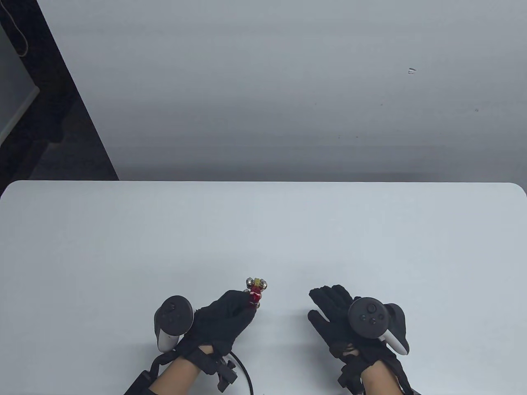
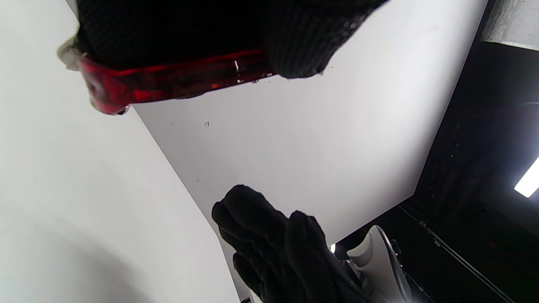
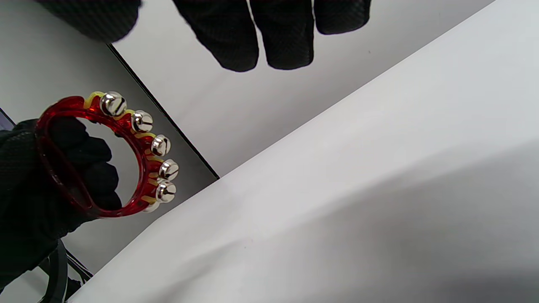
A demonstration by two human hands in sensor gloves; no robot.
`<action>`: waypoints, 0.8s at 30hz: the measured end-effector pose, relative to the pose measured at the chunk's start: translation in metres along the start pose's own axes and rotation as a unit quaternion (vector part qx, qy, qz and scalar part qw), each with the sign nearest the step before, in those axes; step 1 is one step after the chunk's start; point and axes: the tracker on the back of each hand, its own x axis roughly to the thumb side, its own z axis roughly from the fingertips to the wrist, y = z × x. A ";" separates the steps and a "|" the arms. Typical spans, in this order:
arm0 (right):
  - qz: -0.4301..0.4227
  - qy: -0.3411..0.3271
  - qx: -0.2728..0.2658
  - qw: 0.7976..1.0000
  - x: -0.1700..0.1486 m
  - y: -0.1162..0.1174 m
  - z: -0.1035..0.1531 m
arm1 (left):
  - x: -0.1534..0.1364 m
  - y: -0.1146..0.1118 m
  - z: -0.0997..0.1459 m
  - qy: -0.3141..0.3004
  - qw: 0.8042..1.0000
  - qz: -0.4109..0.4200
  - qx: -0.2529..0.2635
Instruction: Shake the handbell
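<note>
The handbell (image 1: 256, 291) is a red translucent plastic ring with yellow ties and several silver jingle bells along its outer arc (image 3: 143, 147). My left hand (image 1: 224, 319) grips its straight handle bar and holds it above the white table near the front edge; in the left wrist view the red bar (image 2: 168, 82) runs under my closed fingers (image 2: 294, 46). My right hand (image 1: 335, 312) is to the right of the bell, apart from it, palm down over the table, holding nothing. Its fingers (image 3: 261, 38) hang free in the right wrist view.
The white table (image 1: 263, 230) stretches back to its far edge, with a grey wall behind it. A dark gap and floor lie at the far left (image 1: 37, 123). A black cable (image 1: 243, 370) trails by my left wrist.
</note>
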 end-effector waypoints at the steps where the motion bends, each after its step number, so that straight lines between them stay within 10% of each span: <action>1: 0.000 0.000 0.001 1.000 0.000 0.000 0.000 | -0.002 -0.001 0.000 0.004 1.000 -0.003 -0.003; 13: -0.001 -0.001 0.000 1.000 0.000 0.000 0.001 | -0.025 0.003 -0.001 0.064 0.998 0.004 -0.007; 19: -0.002 -0.005 0.001 1.000 0.000 0.000 0.000 | 0.060 0.011 0.010 -0.140 0.988 0.037 0.053; 24: -0.003 -0.004 0.003 1.000 0.001 0.001 0.001 | 0.018 0.011 0.007 -0.027 0.996 0.067 0.042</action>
